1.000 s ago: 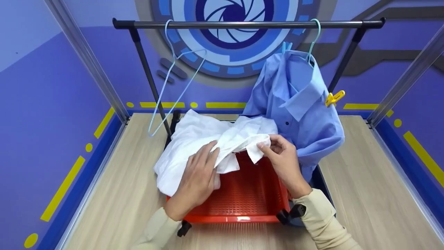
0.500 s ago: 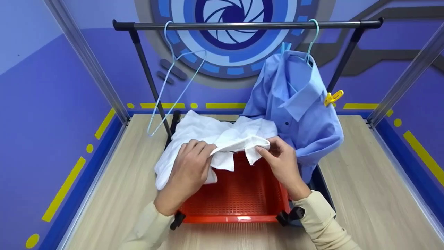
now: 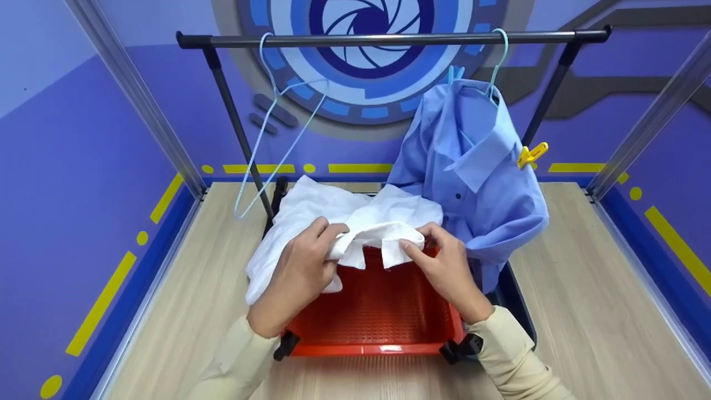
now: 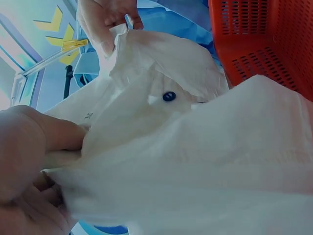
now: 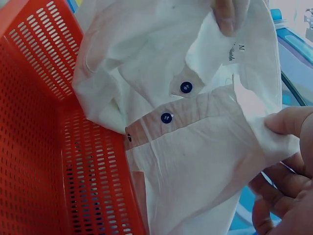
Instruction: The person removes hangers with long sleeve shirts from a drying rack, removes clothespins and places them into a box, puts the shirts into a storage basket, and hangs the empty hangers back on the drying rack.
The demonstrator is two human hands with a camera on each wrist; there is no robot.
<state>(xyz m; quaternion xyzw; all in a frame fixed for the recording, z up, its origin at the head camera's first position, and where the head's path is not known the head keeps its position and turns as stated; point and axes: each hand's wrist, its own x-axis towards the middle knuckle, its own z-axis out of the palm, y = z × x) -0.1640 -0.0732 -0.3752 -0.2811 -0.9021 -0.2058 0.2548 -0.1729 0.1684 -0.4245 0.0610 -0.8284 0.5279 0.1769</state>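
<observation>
A white button-up shirt (image 3: 316,197) lies bunched over the far left part of a red basket (image 3: 377,316). My left hand (image 3: 303,258) grips the left end of its collar (image 3: 395,251), fingers curled over the cloth. At the other end, my right hand (image 3: 444,272) pinches the collar between thumb and fingers, and the collar band arches between the hands. In the right wrist view, dark blue buttons (image 5: 186,87) run down the shirt's front, and a size mark (image 5: 240,47) shows inside the neck. The shirt's lower part is hidden in folds.
Behind the basket stands a black clothes rack (image 3: 355,40). A bare light-blue hanger (image 3: 253,161) hangs at its left. A blue shirt (image 3: 483,205) hangs at the right on a green hanger (image 3: 501,55), with a yellow clothespin (image 3: 531,155) at its shoulder. A dark bin (image 3: 516,303) stands beside the basket.
My left hand has shifted up along the cloth from its flat hold to the collar's left end. The collar has been lifted into an arch, and my right hand has come slightly left and down.
</observation>
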